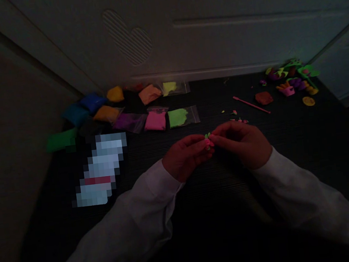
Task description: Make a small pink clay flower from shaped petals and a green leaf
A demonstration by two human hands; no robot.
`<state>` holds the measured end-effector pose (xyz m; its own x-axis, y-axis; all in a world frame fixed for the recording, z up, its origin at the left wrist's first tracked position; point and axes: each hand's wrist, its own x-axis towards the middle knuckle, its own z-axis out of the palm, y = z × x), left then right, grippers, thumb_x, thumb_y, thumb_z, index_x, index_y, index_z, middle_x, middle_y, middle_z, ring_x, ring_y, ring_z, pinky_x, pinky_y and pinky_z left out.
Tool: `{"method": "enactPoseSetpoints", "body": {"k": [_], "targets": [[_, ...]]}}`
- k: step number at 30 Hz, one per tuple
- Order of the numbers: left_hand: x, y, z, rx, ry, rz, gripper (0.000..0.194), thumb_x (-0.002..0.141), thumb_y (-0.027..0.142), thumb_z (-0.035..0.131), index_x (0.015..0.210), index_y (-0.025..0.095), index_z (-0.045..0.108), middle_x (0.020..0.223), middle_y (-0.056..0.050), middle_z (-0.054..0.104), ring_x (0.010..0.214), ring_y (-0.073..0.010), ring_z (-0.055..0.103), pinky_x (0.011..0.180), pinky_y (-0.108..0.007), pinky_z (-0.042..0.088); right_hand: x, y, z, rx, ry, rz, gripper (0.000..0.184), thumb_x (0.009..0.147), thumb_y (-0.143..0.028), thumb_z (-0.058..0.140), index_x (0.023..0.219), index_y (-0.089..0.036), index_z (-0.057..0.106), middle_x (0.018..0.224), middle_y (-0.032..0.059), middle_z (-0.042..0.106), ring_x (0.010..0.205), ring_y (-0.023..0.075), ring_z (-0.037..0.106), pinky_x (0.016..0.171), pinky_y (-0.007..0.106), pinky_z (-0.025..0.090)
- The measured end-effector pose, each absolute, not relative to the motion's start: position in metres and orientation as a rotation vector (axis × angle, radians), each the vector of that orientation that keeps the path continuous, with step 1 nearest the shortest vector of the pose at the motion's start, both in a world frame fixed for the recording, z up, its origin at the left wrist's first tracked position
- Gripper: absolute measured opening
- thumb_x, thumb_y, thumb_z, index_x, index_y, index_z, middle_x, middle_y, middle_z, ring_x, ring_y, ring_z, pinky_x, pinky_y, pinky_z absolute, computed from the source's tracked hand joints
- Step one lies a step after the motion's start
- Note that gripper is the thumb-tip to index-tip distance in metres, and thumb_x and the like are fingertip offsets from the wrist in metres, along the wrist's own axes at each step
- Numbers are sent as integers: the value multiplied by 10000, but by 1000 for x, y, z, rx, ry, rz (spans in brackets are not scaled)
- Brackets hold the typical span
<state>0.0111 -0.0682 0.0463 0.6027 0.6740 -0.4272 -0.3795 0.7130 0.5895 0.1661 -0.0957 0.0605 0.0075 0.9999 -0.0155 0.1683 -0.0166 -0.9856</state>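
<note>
Between my two hands, above the dark table, is a small pink and green clay flower (208, 142). My left hand (186, 155) pinches it from the left, thumb on top and the other fingers curled beneath. From the right, my right hand (241, 142) has thumb and forefinger pressed together at the flower's edge. Just beyond my right hand lie several tiny pink and green clay pieces (239, 120). A pink modelling stick (252, 105) rests farther back, beside a reddish-brown clay lump (264, 97).
Bags of coloured clay stand at the back left, among them a pink bag (155, 119) and a light green bag (179, 117). A bright blurred-out screen (101, 171) lies left. Finished-looking clay figures (294, 77) crowd the back right corner, near a yellow disc (309, 101). A pale panel (230, 44) rises behind.
</note>
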Motion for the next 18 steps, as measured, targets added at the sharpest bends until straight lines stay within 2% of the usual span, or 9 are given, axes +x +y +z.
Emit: {"method": "enactPoseSetpoints", "body": {"k": [9,18], "targets": [[12,-68,48,448,683,662,164,613,122,644,763,123,576,720,-12,642,667,-108,611,630,-218,487,165,-99,68,-1384,-1331,1096,111,693,-267,588,765,-187,613,707,-4,633,650,101,566,626,259,445],[11,-67,46,440,677,646,154,628,121,633,772,124,578,707,-9,641,663,-100,609,638,-214,484,166,-99,65,-1381,-1404,1067,127,695,-274,588,776,-178,606,727,4,629,660,106,563,619,259,438]]}}
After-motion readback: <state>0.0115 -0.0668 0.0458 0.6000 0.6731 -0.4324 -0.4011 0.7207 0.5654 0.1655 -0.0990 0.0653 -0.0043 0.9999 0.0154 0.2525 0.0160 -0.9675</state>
